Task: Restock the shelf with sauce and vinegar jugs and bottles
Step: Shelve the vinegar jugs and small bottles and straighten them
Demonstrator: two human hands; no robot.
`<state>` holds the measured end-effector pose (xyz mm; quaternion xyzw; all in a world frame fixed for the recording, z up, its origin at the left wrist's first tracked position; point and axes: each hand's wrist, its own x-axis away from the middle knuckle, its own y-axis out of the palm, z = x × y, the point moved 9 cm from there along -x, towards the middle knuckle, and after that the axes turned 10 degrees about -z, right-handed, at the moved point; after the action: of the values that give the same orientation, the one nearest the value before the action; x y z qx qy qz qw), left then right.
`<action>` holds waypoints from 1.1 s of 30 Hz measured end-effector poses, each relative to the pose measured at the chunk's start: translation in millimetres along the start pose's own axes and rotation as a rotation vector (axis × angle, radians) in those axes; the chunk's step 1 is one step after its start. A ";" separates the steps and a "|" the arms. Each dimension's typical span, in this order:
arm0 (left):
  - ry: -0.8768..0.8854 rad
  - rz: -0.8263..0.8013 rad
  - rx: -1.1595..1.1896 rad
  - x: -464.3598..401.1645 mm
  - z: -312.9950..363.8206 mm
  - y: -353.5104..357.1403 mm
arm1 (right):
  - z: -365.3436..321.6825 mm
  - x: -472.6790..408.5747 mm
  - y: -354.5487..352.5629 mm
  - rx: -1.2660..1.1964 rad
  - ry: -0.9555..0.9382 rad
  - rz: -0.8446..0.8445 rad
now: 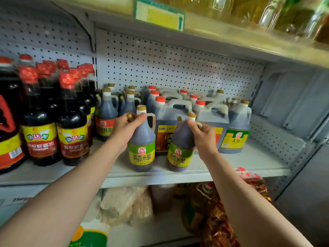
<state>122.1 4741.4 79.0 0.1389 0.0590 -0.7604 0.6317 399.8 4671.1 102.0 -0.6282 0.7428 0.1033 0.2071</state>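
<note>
Head view, two rice vinegar bottles at shelf (231, 168) front, left hand (124, 129) gripping left vinegar bottle (141, 148) neck, right hand (203, 134) gripping right vinegar bottle (180, 150) neck, four red-capped jugs (170, 120) visible behind.

A yellow paper price tag with green border (160, 16) hangs on the upper shelf edge. Pale plastic-wrapped bags (124, 204) and red-patterned glossy packets (222, 211) lie on the lower level.
</note>
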 end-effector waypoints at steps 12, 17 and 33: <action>-0.033 -0.030 -0.079 2.9 -12.5 14.2 | 36.9 6.8 0.2 -0.120 0.075 -0.002; -0.042 -0.074 -0.089 13.3 -25.7 20.3 | 38.6 21.5 -6.8 -0.045 0.049 0.164; -0.029 -0.223 -0.455 24.8 -38.9 14.1 | 43.3 71.2 -0.7 0.210 0.170 0.332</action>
<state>137.1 4725.5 36.0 -0.0251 0.2347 -0.7943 0.5598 399.3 4625.4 32.3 -0.4785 0.8577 0.0048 0.1881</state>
